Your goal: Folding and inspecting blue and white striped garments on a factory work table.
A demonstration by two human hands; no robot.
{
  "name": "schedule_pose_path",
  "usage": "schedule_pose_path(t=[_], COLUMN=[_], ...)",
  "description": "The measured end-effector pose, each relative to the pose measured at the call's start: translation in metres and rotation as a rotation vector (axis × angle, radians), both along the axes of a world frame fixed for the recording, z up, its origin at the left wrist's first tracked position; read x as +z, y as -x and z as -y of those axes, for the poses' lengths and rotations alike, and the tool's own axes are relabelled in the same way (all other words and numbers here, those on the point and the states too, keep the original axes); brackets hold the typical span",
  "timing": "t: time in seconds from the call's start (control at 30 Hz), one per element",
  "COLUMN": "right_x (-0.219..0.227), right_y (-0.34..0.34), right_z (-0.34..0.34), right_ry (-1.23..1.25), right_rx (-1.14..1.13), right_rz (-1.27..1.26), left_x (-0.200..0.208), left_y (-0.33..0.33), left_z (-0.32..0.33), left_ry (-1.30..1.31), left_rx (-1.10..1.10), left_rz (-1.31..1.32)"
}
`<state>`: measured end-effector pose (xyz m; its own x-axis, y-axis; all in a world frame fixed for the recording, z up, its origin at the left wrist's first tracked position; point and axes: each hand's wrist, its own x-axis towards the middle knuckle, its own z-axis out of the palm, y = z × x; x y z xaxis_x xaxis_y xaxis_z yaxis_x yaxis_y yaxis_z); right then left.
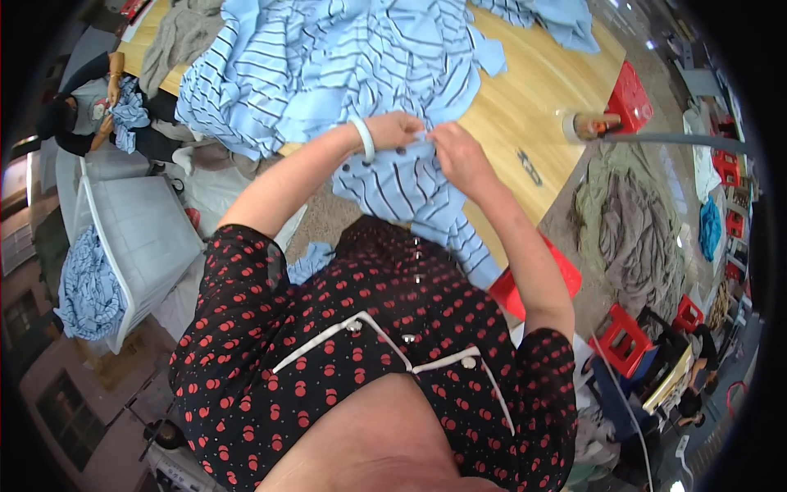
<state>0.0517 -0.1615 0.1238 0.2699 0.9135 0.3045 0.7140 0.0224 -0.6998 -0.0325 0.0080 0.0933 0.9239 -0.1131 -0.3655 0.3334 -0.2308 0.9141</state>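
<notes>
At the near edge of the table, my left hand (393, 131) and my right hand (461, 156) meet fingertip to fingertip. Both pinch the upper edge of a light blue garment with dark stripes (393, 187), which has several dark buttons along it. The garment hangs down in front of me, one end trailing toward the lower right. What exactly lies between my fingertips is too small to make out. Just beyond my hands spreads a large heap of the same blue striped garments (328, 66). Small dark metal snips (529, 166) appear to lie on the wood to the right.
The wooden table (541, 90) carries grey cloth (176, 41) at far left. A white crate (147, 238) of blue garments stands left, near a seated person (90, 107) handling blue cloth. Red stools (625, 340) and a grey-green cloth pile (631, 221) are on the right.
</notes>
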Motion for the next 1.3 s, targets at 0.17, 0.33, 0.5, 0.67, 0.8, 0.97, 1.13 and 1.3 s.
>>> schedule_pose_path(t=[0.17, 0.33, 0.5, 0.67, 0.8, 0.97, 1.13, 1.3], right_x=[0.003, 0.005, 0.005, 0.004, 0.008, 0.008, 0.011, 0.008], right_y=[-0.003, -0.009, -0.007, -0.002, -0.001, 0.0, 0.0, 0.0], right_z=[0.0, 0.004, 0.004, 0.009, 0.007, 0.01, 0.012, 0.011], right_ry=[0.001, 0.053, 0.054, 0.118, 0.153, 0.15, 0.136, 0.062], right_rx=[0.009, 0.018, 0.008, -0.032, -0.034, -0.025, -0.016, -0.036], right_rz=[0.078, 0.058, 0.118, 0.093, 0.095, 0.143, 0.1, 0.013], left_x=[-0.026, -0.012, -0.003, 0.004, 0.005, -0.002, -0.006, 0.0], left_y=[-0.003, -0.005, -0.006, -0.013, -0.013, -0.012, -0.009, -0.005], left_z=[0.008, 0.021, 0.019, 0.025, 0.03, 0.031, 0.033, 0.035], left_ry=[-0.071, -0.177, -0.184, -0.203, -0.277, -0.221, -0.218, -0.154], left_rx=[-0.016, 0.083, 0.125, 0.205, 0.285, 0.33, 0.334, 0.367], left_rz=[0.209, 0.261, 0.077, -0.067, -0.021, -0.041, -0.003, -0.025])
